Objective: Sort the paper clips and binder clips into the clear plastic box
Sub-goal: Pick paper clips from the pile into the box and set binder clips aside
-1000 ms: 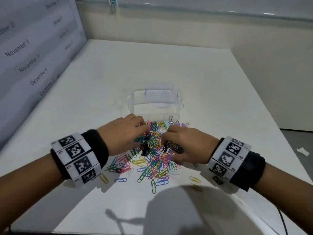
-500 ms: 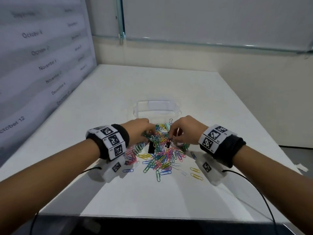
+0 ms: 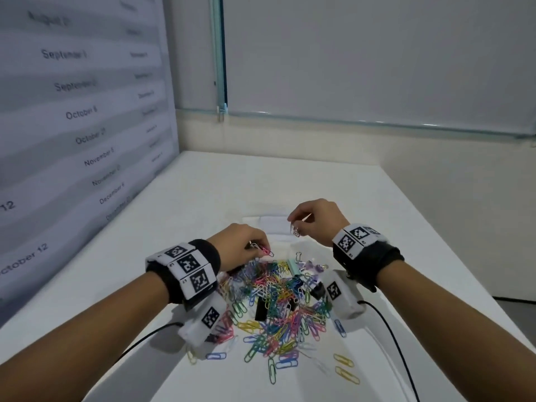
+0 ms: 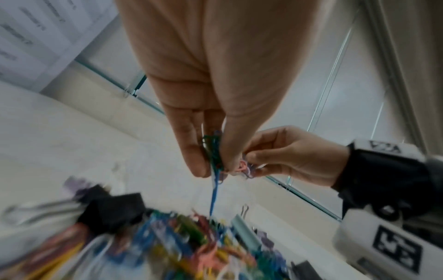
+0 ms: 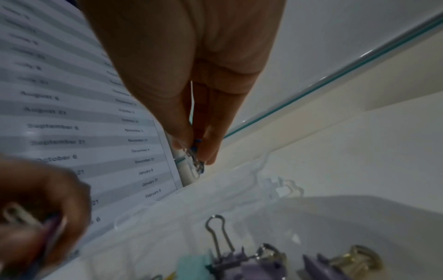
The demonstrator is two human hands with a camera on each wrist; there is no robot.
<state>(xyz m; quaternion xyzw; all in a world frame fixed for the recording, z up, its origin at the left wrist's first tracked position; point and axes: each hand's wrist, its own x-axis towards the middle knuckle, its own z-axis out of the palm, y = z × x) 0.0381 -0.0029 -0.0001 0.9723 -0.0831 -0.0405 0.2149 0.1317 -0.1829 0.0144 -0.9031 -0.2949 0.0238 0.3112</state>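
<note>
A heap of coloured paper clips (image 3: pixel 278 303) mixed with black, teal and purple binder clips lies on the white table. Behind it stands the clear plastic box (image 3: pixel 275 227), partly hidden by my hands. My left hand (image 3: pixel 246 245) pinches a small bunch of paper clips (image 3: pixel 265 250) just above the heap's far edge; the left wrist view shows green and blue clips (image 4: pixel 214 157) between its fingers. My right hand (image 3: pixel 316 221) is raised over the box and pinches a few paper clips (image 3: pixel 295 230) that dangle from its fingertips (image 5: pixel 206 149).
A board printed with dates (image 3: pixel 72 126) stands along the table's left side. A wall with a glass-edged panel (image 3: pixel 377 68) closes the back. The table's right edge (image 3: pixel 435 242) drops to the floor. Stray yellow clips (image 3: pixel 345 367) lie near the front.
Both hands have lifted out of the heap with clips pinched in them. The right hand has risen and moved back over the box; the left is just above the heap's far edge.
</note>
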